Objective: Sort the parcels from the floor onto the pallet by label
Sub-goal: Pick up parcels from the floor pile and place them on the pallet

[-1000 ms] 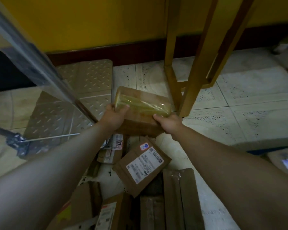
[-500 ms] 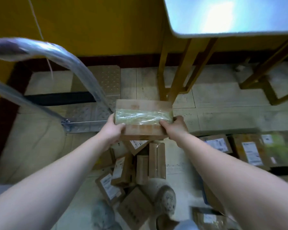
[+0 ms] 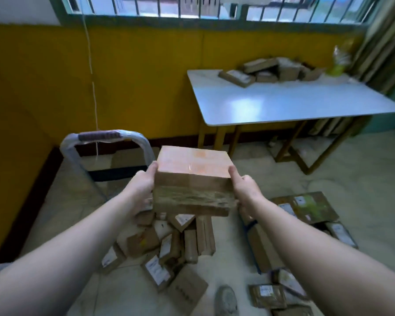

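— Starting far left: seeing a cart handle (image 3: 105, 136) wrapped in plastic, close to the yellow wall (image 3: 146, 76). Cannot make out a pallet for certain.

— Next, the left hand (image 3: 140, 187), curled round the left end of the box (image 3: 193, 176), thumb up on the top edge.

— So held up in the air, above the pile of parcels (image 3: 169, 242) on the floor (image 3: 363, 179)?

— Yes, between both hands. Right hand (image 3: 245, 189) clamped on the right end, thumb raised along the side, fingers hidden underneath.

— Can't find a label on the top face. Could end up sorted to the wrong place unless turned and read first.

— Also glossy tape (image 3: 192, 198) across the near face. Might slip out of a grip on the ends alone and drop onto the pile.

— Further right, a table (image 3: 294, 106) with other parcels (image 3: 269, 71). Easy to clip its corner when swinging round.
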### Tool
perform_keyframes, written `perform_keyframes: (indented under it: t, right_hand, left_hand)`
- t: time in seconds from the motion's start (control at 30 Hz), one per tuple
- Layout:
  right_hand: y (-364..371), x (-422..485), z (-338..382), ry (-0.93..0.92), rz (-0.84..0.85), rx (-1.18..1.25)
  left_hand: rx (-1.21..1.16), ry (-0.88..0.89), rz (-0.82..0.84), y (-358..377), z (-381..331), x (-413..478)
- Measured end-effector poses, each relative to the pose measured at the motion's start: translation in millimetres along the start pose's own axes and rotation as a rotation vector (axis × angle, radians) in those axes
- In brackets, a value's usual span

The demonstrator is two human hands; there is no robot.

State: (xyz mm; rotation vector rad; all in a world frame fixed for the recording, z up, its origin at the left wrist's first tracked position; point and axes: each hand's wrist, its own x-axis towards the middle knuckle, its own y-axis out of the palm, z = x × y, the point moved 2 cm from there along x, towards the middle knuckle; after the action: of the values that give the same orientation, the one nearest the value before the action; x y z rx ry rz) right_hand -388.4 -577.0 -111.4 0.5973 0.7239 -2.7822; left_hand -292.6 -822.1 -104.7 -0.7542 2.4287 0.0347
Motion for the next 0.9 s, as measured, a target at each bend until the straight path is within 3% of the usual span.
perform_keyframes:
  t: [0.27, 0.4, 0.9]
  right_hand:
    - [-73, -100, 28, -0.164, -0.044, 0.134]
    - [-125, -131, 21, -0.231, -0.072, 0.207]
    - [-434, -210, -120, -0.266, -0.299, 0.253]
  left_hand:
    - [0.007, 0.238, 0.238, 3, -40, -111]
    - [0.031, 0.365, 0.253, 39, -56, -152]
    - [0.122, 0.486, 0.409, 332, -37, -323]
